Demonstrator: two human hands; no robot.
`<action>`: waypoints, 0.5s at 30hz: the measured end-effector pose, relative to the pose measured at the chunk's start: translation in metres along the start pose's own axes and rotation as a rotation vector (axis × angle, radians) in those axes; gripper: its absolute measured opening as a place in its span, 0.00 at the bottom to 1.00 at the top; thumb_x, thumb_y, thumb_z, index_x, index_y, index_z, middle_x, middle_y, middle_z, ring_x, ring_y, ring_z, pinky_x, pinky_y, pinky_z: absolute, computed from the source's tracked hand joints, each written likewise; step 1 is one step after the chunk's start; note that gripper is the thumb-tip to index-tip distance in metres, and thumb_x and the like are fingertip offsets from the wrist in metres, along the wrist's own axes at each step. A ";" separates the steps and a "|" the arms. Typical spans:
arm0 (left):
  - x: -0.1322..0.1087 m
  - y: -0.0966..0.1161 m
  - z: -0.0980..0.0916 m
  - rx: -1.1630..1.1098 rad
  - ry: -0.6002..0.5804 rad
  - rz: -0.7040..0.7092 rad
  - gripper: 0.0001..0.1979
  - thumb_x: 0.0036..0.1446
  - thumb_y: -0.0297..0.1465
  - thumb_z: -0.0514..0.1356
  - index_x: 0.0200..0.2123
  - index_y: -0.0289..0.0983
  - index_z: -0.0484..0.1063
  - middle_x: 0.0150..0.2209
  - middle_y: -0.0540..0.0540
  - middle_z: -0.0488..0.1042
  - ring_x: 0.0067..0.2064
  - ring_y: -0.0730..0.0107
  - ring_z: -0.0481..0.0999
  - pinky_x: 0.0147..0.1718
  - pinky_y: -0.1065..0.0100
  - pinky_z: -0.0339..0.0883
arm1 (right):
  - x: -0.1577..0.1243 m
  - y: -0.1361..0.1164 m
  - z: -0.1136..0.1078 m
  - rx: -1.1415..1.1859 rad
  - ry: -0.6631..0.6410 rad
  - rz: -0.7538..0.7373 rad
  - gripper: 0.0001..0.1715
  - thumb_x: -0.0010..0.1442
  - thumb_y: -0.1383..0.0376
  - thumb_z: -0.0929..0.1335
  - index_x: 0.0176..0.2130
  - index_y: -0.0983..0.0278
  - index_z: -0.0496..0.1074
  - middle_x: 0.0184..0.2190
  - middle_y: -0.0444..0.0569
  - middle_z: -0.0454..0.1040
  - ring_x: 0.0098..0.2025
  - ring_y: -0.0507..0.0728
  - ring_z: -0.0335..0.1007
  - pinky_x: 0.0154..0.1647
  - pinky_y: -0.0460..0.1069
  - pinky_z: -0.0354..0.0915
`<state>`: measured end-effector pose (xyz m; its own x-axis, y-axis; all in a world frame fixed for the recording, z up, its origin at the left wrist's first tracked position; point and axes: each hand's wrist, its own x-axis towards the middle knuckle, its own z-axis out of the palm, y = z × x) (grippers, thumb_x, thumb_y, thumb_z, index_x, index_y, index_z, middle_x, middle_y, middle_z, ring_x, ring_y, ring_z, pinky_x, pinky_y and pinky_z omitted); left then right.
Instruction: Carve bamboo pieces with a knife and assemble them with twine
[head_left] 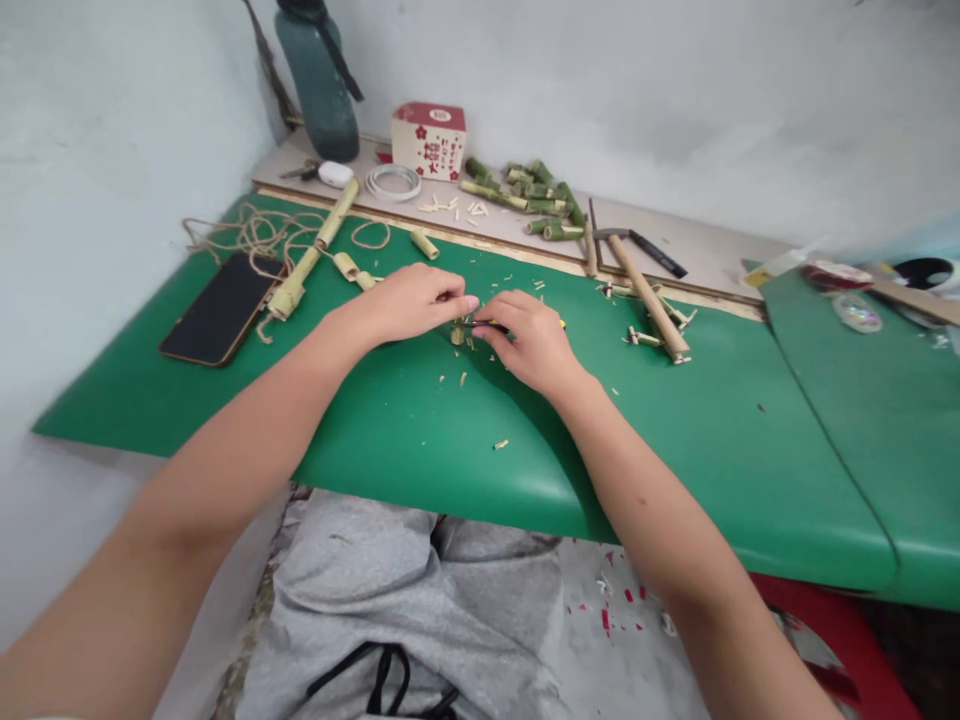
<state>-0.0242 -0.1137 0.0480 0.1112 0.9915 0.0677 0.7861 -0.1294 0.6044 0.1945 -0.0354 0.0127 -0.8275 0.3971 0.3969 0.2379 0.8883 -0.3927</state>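
My left hand (409,300) rests on the green mat (390,430) with its fingers curled down over a small bamboo piece (457,335). My right hand (529,340) is closed around a thin dark tool with a yellow end (480,324), whose tip meets the bamboo piece between the two hands. Small bamboo chips lie scattered on the mat around them.
A black phone (221,308), twine (255,235) and a long bamboo stick (311,250) lie to the left. A hammer (645,290) lies to the right. Along the back wall stand a bottle (319,85), a red-and-white box (429,140) and a pile of green bamboo sections (532,190).
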 end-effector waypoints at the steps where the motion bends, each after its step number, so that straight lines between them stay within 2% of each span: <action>1: 0.000 0.000 0.000 0.001 -0.003 0.012 0.19 0.69 0.41 0.59 0.27 0.38 0.68 0.24 0.51 0.67 0.29 0.69 0.64 0.33 0.64 0.51 | 0.000 0.001 0.001 0.003 0.006 -0.007 0.09 0.73 0.62 0.68 0.43 0.60 0.79 0.42 0.53 0.81 0.46 0.63 0.73 0.49 0.56 0.66; 6: -0.001 -0.001 -0.001 -0.035 -0.024 0.069 0.16 0.69 0.38 0.58 0.28 0.39 0.69 0.24 0.52 0.68 0.29 0.69 0.64 0.33 0.64 0.51 | 0.000 0.006 0.008 0.000 0.018 -0.035 0.11 0.74 0.61 0.67 0.43 0.60 0.80 0.41 0.52 0.80 0.44 0.62 0.72 0.48 0.57 0.66; 15: 0.002 -0.002 -0.005 -0.157 -0.031 0.047 0.17 0.63 0.39 0.62 0.24 0.39 0.68 0.22 0.51 0.63 0.29 0.68 0.61 0.35 0.63 0.51 | 0.002 0.002 0.017 -0.038 0.097 -0.005 0.12 0.74 0.60 0.67 0.41 0.58 0.80 0.37 0.51 0.76 0.41 0.63 0.69 0.46 0.58 0.66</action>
<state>-0.0282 -0.1115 0.0510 0.1667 0.9831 0.0759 0.6751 -0.1699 0.7179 0.1849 -0.0368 -0.0014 -0.7759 0.4112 0.4785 0.2543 0.8979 -0.3593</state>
